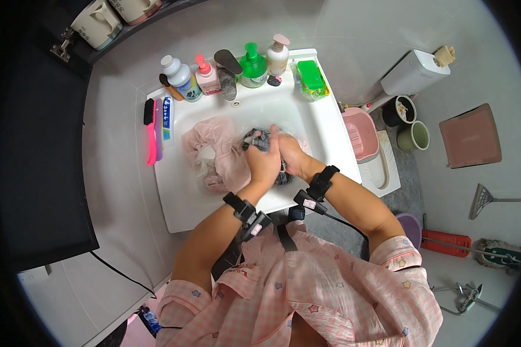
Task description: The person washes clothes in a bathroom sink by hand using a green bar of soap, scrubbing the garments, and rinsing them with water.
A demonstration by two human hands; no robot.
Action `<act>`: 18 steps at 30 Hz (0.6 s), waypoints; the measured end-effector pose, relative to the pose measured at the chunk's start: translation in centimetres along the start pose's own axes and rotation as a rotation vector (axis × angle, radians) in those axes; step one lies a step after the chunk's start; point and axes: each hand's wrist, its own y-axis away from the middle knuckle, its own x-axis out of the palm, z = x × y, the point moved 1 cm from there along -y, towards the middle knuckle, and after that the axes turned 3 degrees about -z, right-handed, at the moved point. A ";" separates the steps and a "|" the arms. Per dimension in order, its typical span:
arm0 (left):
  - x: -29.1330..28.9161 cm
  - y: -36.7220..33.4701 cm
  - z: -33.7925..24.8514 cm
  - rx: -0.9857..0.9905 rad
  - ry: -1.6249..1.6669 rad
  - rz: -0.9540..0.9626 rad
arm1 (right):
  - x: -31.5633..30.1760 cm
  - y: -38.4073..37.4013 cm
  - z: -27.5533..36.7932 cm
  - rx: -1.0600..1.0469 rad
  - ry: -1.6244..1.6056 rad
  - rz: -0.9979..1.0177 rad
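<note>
Both hands — left (264, 163), right (291, 155) — are clenched together on a dark cloth (259, 139) bunched over the sink (324, 130), beside a pink garment (217, 147). Scrubbing likely works best with short rubs, fabric against fabric — kept low in the basin.

We are counting: four bottles (180, 77) | two brushes (150, 130) | one green sponge (311, 75) | two garments (214, 150) | one sink (324, 124) | two cups (414, 136)

Dark grey cloth (259, 140), wet and bunched, sits in the white sink (307, 124), just beside a crumpled pink garment (217, 147).
</note>
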 end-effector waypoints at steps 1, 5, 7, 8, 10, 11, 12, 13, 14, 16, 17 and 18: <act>-0.2 -0.3 1.8 0.000 -0.003 -0.008 | 0.4 0.3 0.2 -0.002 0.080 -0.075; -2.2 -4.6 4.4 -0.413 -0.250 0.356 | 0.7 1.3 1.0 -0.017 0.094 0.147; -3.4 -5.7 5.7 -0.586 0.186 0.571 | 0.6 0.7 2.2 -0.085 0.145 0.155; -3.5 -5.3 2.5 -0.751 0.110 0.530 | 0.0 0.9 3.3 -0.057 0.136 0.112; -4.5 -5.8 3.6 -0.531 0.163 0.535 | 0.4 1.4 5.1 0.010 0.229 0.093; -4.6 -6.3 3.9 -0.309 0.228 0.528 | 0.9 1.9 6.0 0.002 0.225 0.077; -4.7 -6.5 2.8 -0.117 0.239 0.682 | 1.3 2.6 6.8 -0.056 0.396 0.110; -4.6 -6.5 1.9 -0.122 0.247 0.703 | 1.7 3.4 7.6 -0.112 0.568 0.143; -4.6 -6.5 0.2 0.066 0.072 0.829 | 2.3 4.2 8.4 -0.131 0.596 0.115; -3.3 -6.2 0.2 0.397 -0.276 0.876 | 1.3 2.8 8.7 -0.189 0.640 0.238; -2.8 -6.5 0.6 0.401 -0.271 0.881 | 1.7 2.8 9.2 -0.248 0.684 0.381; -2.6 -7.2 1.0 0.150 -0.034 0.934 | 1.7 2.8 9.8 -0.243 0.765 0.342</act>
